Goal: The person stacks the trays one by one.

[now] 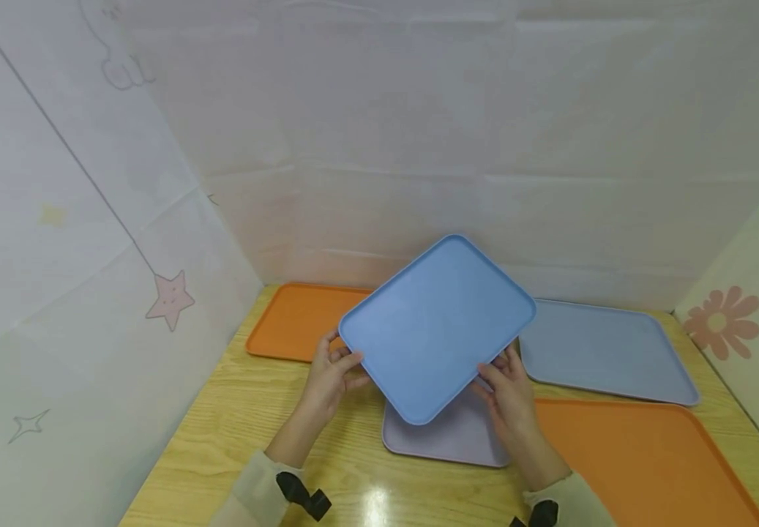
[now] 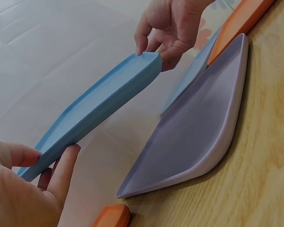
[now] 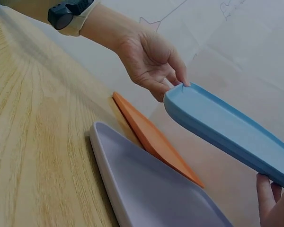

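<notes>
Hiding much of the lilac tray, the blue tray sits pinched by left hand and right hand.

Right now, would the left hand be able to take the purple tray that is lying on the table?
Probably not without letting go first: the left hand holds the raised bright blue tray. The near edge of the purple tray looks free, though.

Boothlike setting: wooden table, pale sheet walls, printed star and flower.
</notes>
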The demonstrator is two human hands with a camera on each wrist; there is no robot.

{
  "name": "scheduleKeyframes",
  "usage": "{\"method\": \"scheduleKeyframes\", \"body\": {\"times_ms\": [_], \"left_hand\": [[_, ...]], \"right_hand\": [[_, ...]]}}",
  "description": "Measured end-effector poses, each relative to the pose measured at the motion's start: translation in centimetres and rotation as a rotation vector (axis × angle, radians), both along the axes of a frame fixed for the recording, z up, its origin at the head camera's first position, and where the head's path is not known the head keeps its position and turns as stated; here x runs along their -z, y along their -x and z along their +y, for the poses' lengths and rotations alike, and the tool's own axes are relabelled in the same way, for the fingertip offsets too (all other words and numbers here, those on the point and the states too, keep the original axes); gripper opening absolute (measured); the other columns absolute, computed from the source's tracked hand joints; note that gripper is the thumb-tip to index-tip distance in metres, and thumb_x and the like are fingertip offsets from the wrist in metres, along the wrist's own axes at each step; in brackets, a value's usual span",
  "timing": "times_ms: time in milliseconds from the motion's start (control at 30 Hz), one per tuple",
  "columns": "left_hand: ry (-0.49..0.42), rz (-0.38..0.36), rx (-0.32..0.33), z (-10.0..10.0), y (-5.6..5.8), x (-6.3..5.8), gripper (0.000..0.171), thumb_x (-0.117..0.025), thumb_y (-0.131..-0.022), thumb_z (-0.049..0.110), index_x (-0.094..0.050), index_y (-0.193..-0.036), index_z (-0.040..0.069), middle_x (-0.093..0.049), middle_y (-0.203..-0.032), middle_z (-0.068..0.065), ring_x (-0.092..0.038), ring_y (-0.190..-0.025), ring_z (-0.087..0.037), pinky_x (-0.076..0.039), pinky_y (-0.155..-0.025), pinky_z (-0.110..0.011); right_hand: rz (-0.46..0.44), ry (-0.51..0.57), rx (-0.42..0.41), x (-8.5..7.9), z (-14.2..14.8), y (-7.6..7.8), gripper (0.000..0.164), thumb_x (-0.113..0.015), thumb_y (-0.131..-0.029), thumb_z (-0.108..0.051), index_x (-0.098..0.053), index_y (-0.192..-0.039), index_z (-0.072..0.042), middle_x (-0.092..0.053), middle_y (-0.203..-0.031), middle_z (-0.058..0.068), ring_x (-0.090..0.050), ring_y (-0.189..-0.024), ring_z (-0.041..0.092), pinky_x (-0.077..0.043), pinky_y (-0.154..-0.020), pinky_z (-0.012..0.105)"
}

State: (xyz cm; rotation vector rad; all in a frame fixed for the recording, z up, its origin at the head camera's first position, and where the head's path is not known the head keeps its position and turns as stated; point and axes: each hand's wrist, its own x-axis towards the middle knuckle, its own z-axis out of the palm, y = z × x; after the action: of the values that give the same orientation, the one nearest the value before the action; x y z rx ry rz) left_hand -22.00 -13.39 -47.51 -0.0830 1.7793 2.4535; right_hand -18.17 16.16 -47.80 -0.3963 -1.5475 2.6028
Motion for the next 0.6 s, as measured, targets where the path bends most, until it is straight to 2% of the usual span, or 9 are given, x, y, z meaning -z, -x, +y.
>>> {"method": "scheduleKeyframes", "body": {"times_ms": [167, 267, 333, 467, 600], "left_hand": [[0.028, -0.007, 0.034, 0.0, -0.2, 0.2, 0.069, -0.066, -0.093, -0.002, -0.027, -0.148, 0.014, -0.056, -0.113, -0.015, -0.065, -0.1, -0.028, -0.06, -0.082, -0.052], [0.054, -0.01, 0.077, -0.2, -0.3, 0.3, 0.071, -0.067, -0.092, 0.0, -0.025, -0.148, 0.012, -0.056, -0.119, -0.018, -0.067, -0.099, -0.028, -0.059, -0.084, -0.051], [0.073, -0.014, 0.117, -0.5, -0.4, 0.4, 0.07, -0.068, -0.093, 0.003, -0.024, -0.147, 0.01, -0.055, -0.126, -0.022, -0.067, -0.1, -0.028, -0.058, -0.087, -0.052], [0.13, -0.019, 0.192, -1.5, -0.2, 0.7, 0.062, -0.066, -0.096, 0.01, -0.027, -0.144, 0.008, -0.05, -0.135, -0.025, -0.066, -0.104, -0.03, -0.055, -0.091, -0.056], [0.23, -0.018, 0.256, -2.3, 0.3, 0.7, 0.058, -0.064, -0.099, 0.017, -0.033, -0.146, 0.007, -0.052, -0.126, -0.019, -0.063, -0.105, -0.028, -0.057, -0.088, -0.049]], "right_hand": [[-0.049, -0.001, 0.013, -0.3, 0.5, 0.2, 0.081, -0.056, -0.094, 0.009, -0.026, -0.162, -0.023, -0.061, -0.098, -0.005, -0.067, -0.083, 0.009, -0.06, -0.072, 0.026], [-0.066, -0.017, -0.006, -0.5, 1.1, 0.4, 0.081, -0.055, -0.094, 0.008, -0.024, -0.163, -0.023, -0.061, -0.1, -0.008, -0.066, -0.082, 0.007, -0.059, -0.07, 0.024], [-0.07, -0.036, -0.026, -0.6, 1.6, 0.4, 0.082, -0.055, -0.095, 0.007, -0.022, -0.163, -0.024, -0.062, -0.103, -0.011, -0.066, -0.082, 0.006, -0.059, -0.07, 0.023], [-0.066, -0.091, -0.094, -0.6, 2.8, 0.6, 0.083, -0.054, -0.095, 0.006, -0.017, -0.164, -0.023, -0.059, -0.101, -0.008, -0.067, -0.083, 0.006, -0.059, -0.071, 0.024], [-0.064, -0.148, -0.183, -0.2, 4.1, 0.6, 0.082, -0.054, -0.095, 0.006, -0.018, -0.164, -0.019, -0.057, -0.109, -0.004, -0.067, -0.087, 0.009, -0.06, -0.076, 0.028]]}}
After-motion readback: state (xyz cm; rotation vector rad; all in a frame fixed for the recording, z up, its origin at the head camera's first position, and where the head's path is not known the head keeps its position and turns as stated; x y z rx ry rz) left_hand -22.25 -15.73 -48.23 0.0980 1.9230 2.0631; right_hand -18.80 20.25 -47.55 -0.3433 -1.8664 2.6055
